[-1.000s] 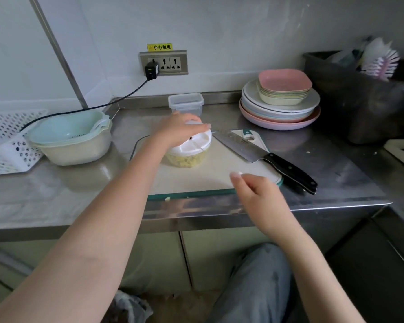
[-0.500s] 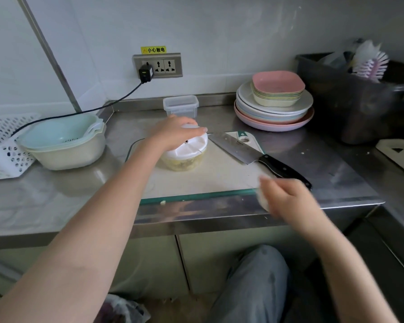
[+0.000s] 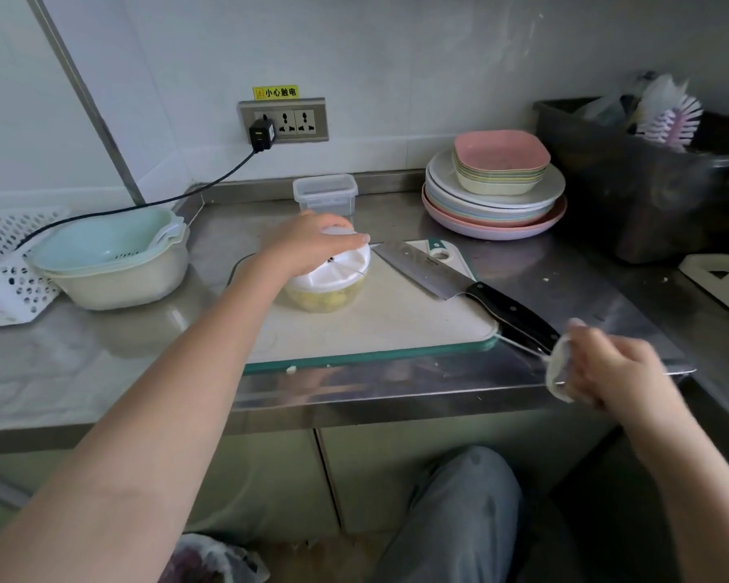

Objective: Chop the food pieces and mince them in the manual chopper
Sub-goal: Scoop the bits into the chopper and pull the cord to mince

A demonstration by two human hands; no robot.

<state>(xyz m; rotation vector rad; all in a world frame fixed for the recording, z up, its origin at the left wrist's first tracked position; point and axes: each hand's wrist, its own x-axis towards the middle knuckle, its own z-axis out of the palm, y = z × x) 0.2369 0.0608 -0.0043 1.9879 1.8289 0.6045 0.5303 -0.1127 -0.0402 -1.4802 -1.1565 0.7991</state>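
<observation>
Chopper (image 3: 325, 279), sitting on the cutting board (image 3: 396, 317) under the left hand (image 3: 308, 246) clamped on its lid, could tip or skid toward the cleaver (image 3: 421, 267) if the right hand (image 3: 607, 372), closed around the pull handle (image 3: 558, 374), yanks the taut cord (image 3: 518, 347) harder than that hold resists.

Dim, soft light; right hand (image 3: 607, 372) motion-blurred; wide-angle bending at edges.

White-lidded chopper (image 3: 327, 284) holds yellowish, perhaps pale-green, mince; pink plate (image 3: 501, 150).

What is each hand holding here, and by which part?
Left hand presses down on the chopper by its lid. Right hand grips the pull handle, cord drawn out.
</observation>
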